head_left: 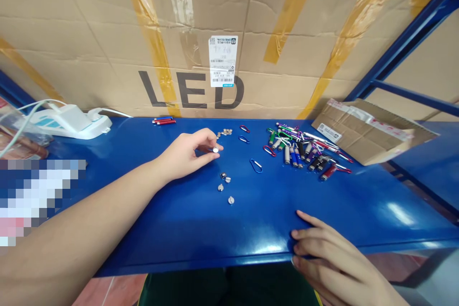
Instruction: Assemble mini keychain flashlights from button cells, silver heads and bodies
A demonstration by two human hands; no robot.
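My left hand (pixel 191 154) is over the middle of the blue table, with a small silver button cell (pixel 215 149) pinched between thumb and fingertips. Just beyond it lies a loose group of similar button cells (pixel 225 131). Nearer to me are several small round silver metal pieces (pixel 231 200), some with a slot or tab across the face. To the right of the left hand lie loose carabiner clips, among them a blue one (pixel 256 166) and a red one (pixel 244 128). My right hand (pixel 333 258) rests at the table's front edge, fingers apart and holding nothing.
Small keychain flashlights (pixel 296 155) in several colours and pens are heaped at the right, beside an open cardboard box (pixel 366 131). A white power strip (pixel 71 122) with cables and two pens (pixel 165 121) lie at the left. A large carton marked LED (pixel 193 91) stands behind.
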